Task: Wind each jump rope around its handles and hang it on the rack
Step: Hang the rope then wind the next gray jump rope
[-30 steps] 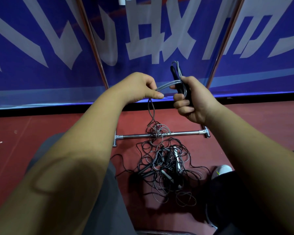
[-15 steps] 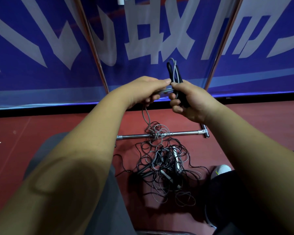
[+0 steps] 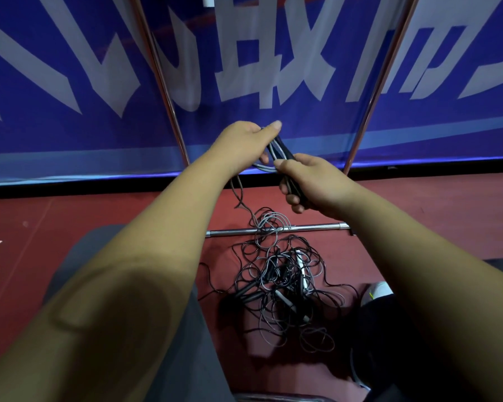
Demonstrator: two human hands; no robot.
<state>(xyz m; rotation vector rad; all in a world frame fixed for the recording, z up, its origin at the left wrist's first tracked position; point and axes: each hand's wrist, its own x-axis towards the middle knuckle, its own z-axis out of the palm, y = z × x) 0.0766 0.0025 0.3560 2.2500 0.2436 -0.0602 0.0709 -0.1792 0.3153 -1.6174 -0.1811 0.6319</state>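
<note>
1. The only writing you can see stands on the blue banner [image 3: 55, 146] ahead of you: large white Chinese characters, all cut off by the top edge.
2. The middle character [image 3: 273, 68] looks like 敢, but its top is cut away, so you cannot be sure of it.
3. The left strokes [image 3: 116, 82] and the right strokes [image 3: 362, 76] beside it are too cropped for you to read.

grey rope [image 3: 263, 168]: grey cord looped beside its handles, held aloft; loose tail drops to the floor [image 3: 99, 216], crossing the rack's base bar
handles [image 3: 285, 153]: black, slim, tilted, top leaning left
rope pile [image 3: 285, 285]: black and grey cords tangled on the floor, touching the bar's near side
rack [image 3: 311, 226]: chrome; low bar, two slanted uprights
</note>
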